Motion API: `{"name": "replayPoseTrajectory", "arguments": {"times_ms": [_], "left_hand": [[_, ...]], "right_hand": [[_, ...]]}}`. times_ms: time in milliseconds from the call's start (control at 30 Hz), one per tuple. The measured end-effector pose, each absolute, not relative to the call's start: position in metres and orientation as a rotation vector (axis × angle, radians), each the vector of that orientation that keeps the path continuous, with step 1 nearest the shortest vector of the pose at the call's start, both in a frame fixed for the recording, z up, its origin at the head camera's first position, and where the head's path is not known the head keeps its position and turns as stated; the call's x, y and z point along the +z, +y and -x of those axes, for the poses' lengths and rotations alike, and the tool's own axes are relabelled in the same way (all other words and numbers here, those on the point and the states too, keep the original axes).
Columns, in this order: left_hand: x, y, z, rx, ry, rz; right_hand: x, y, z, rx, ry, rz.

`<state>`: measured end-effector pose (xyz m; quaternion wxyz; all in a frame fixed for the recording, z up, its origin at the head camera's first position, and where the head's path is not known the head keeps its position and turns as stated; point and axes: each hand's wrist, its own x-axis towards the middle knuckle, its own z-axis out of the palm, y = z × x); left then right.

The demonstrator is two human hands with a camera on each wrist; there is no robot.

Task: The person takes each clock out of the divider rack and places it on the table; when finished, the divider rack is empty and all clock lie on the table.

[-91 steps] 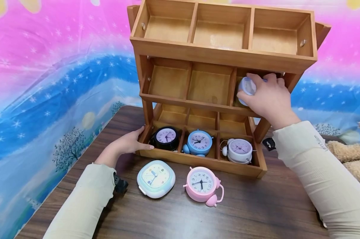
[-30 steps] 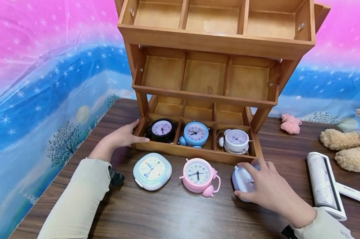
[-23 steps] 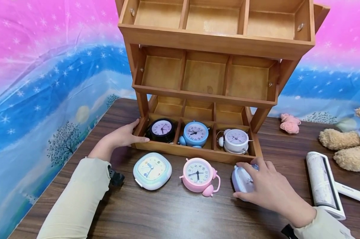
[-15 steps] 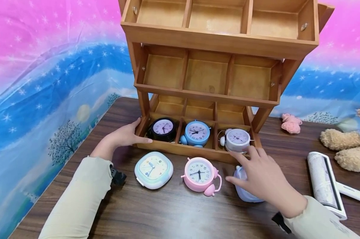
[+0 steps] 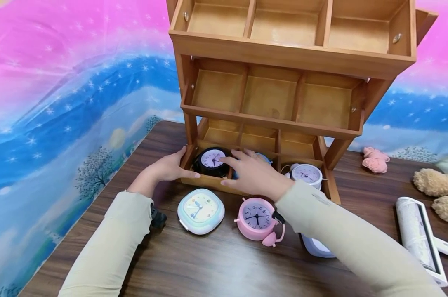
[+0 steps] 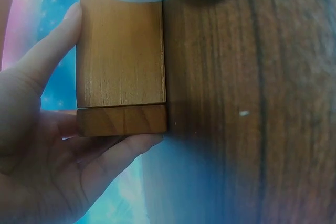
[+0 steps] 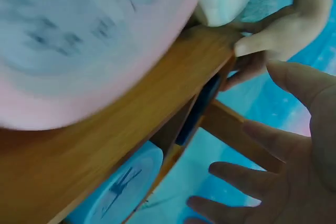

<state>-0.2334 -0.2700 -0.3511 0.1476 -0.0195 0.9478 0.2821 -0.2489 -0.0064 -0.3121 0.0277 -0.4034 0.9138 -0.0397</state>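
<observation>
My left hand [image 5: 164, 168] grips the lower left end of the wooden shelf [image 5: 270, 119], thumb on the front board and fingers round the side. My right hand [image 5: 255, 172], fingers spread, hovers over the bottom tier, partly covering a blue alarm clock [image 5: 264, 157]; nothing is in its grasp in the right wrist view. A black alarm clock [image 5: 211, 158] lies in the left bottom compartment, a white twin-bell clock [image 5: 307, 175] in the right one. On the table, a mint-and-white clock [image 5: 201, 211] and a pink twin-bell clock [image 5: 256, 218] lie before the shelf. My right forearm mostly hides a lavender clock [image 5: 318, 248].
A white lint roller [image 5: 418, 235] lies on the dark wood table [image 5: 224, 264] at the right. Behind it are a pink yarn bundle [image 5: 375, 160] and a plush toy's legs [image 5: 441, 185]. A patterned cloth [image 5: 79, 103] hangs at the back and left.
My right hand brought the lavender clock from the middle tier's right compartment down to the table and let go. Then it moved left over the bottom tier. My left hand stays on the shelf.
</observation>
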Motion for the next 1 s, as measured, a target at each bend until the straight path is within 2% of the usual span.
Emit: {"name": "replayPoseTrajectory", "arguments": {"times_ms": [333, 1000], "left_hand": [[-0.354, -0.273, 0.234, 0.828, 2.726, 0.039], [-0.353, -0.274, 0.232, 0.877, 2.713, 0.041]], "right_hand": [[-0.326, -0.069, 0.290, -0.034, 2.809, 1.075], [-0.328, -0.103, 0.295, 0.078, 2.851, 0.862]]}}
